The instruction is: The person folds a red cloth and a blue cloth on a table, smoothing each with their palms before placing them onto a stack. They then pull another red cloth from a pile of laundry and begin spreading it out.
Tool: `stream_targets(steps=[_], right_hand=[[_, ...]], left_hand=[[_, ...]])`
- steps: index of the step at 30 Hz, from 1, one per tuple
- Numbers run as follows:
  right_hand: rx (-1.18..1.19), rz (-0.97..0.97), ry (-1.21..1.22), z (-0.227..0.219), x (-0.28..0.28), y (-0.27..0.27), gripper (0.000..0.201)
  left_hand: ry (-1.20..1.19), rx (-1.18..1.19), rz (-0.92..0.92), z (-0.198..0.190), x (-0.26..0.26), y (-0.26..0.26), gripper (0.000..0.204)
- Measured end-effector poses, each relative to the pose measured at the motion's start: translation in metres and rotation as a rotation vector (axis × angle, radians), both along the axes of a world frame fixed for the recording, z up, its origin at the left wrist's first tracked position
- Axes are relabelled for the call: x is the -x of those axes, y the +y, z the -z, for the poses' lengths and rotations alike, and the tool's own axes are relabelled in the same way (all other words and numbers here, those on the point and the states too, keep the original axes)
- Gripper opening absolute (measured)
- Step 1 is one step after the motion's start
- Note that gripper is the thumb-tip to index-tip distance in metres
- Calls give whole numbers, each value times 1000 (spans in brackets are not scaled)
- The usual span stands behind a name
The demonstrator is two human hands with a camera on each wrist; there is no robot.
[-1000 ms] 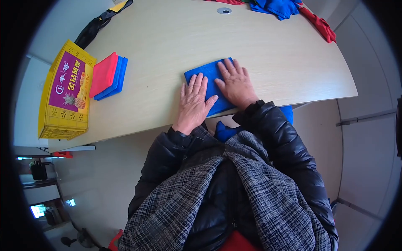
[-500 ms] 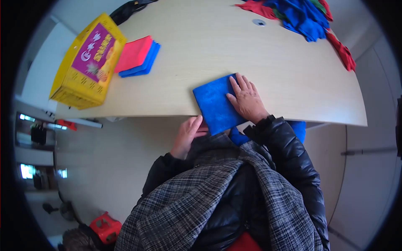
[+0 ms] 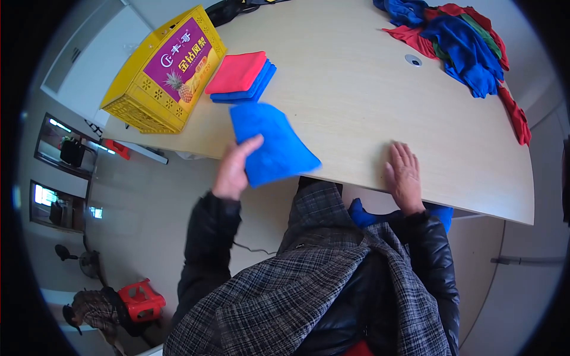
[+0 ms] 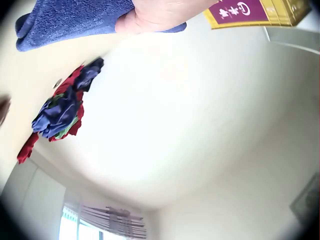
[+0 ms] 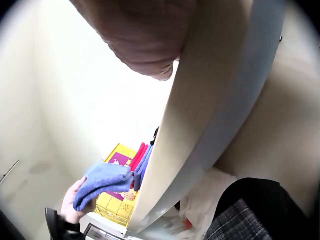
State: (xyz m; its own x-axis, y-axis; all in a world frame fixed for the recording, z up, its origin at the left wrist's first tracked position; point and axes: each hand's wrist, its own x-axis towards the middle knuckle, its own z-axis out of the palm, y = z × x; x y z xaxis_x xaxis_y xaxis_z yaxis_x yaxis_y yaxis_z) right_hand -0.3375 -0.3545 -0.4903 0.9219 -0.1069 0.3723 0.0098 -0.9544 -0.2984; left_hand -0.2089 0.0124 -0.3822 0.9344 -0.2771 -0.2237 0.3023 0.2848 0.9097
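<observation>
A folded blue towel (image 3: 273, 145) is held in my left hand (image 3: 233, 169), the thumb on top and the fingers hidden beneath. It is raised over the table's front edge, left of my body. Up close, the left wrist view shows the towel's fuzzy folded layers (image 4: 75, 22) beside the thumb. My right hand (image 3: 406, 183) lies with straight fingers at the table edge, holding nothing. Beyond the held towel is a neat stack of folded towels, a red one (image 3: 238, 72) on top of blue ones (image 3: 255, 92).
A yellow crate (image 3: 138, 107) with a pineapple label stands left of the stack. At the far right lies a loose heap of blue, red and green cloths (image 3: 466, 50). A red stool (image 3: 141, 301) and a seated person (image 3: 98, 311) are behind at the left.
My left hand has gripped the blue towel, lifted it off the table and carried it left towards the stack. My right hand has let the towel go and stays at the table edge.
</observation>
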Motion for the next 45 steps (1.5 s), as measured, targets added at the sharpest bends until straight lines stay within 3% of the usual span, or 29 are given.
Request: stream_targets(steps=[5, 7, 9, 11, 13, 16, 19, 21, 24, 25, 26, 28, 30, 33, 34, 36, 37, 39, 40, 42, 43, 44, 45], right_hand=[[40, 75, 22, -3, 2, -2, 51], [34, 100, 31, -7, 1, 1, 50], [32, 120, 34, -9, 0, 3, 49], [19, 130, 38, -11, 0, 4, 50], [16, 137, 35, -11, -2, 5, 50], [2, 140, 39, -11, -3, 5, 51], [5, 140, 24, -12, -5, 5, 50], [10, 149, 25, -11, -4, 8, 50], [-105, 99, -25, -13, 0, 4, 50], [-140, 90, -41, -14, 2, 3, 50], [-122, 102, -44, -13, 3, 1, 50], [-80, 109, -61, -13, 3, 0, 47], [-51, 133, -82, -10, 7, -12, 44], [-173, -91, -75, -7, -1, -47, 40], [-166, -73, -80, -16, -1, -63, 40], [-394, 36, 181, -41, 1, -100, 35], [-440, 90, 205, -47, 1, -120, 35], [-506, 193, 244, -51, 3, -173, 36], [-522, 243, 258, -48, 4, -203, 36], [-388, 306, 229, -46, 15, -263, 34], [-454, 337, 245, -38, 22, -298, 34], [-521, 368, 261, -31, 29, -331, 35], [-93, 305, 391, -30, 35, -365, 37]], left_hand=[[-133, 1, -109, -57, -132, 29, 48], [-228, 14, -279, -80, -173, 24, 54], [-204, 88, -285, -83, -220, 30, 53], [-148, 240, -310, -67, -265, 39, 51], [-35, 271, -451, -28, -301, 41, 51], [89, 347, -333, 27, -325, 55, 50], [-29, 113, -358, 73, -320, 110, 49], [-101, -43, -364, 88, -349, 141, 49], [-225, -213, -206, 111, -376, 227, 48], [-272, -249, -121, 121, -397, 148, 48], [300, 452, -107, 91, -376, 132, 52], [366, 438, -191, 47, -300, 81, 49], [281, 252, -48, 47, -265, 60, 54], [87, -67, 207, 56, -198, -5, 41], [40, -190, 336, 60, -180, -31, 37], [-178, -614, 482, 50, -132, -95, 36], [-195, -605, 499, 61, -135, -110, 36], [-1072, -982, 562, 92, -143, -145, 56], [-1088, -972, 569, 93, -144, -160, 56], [-1117, -1240, 660, 89, -144, -196, 75], [-1123, -1378, 703, 87, -143, -212, 85], [-1134, -1372, 710, 84, -144, -226, 85], [-1090, -1419, 752, 78, -145, -242, 92]])
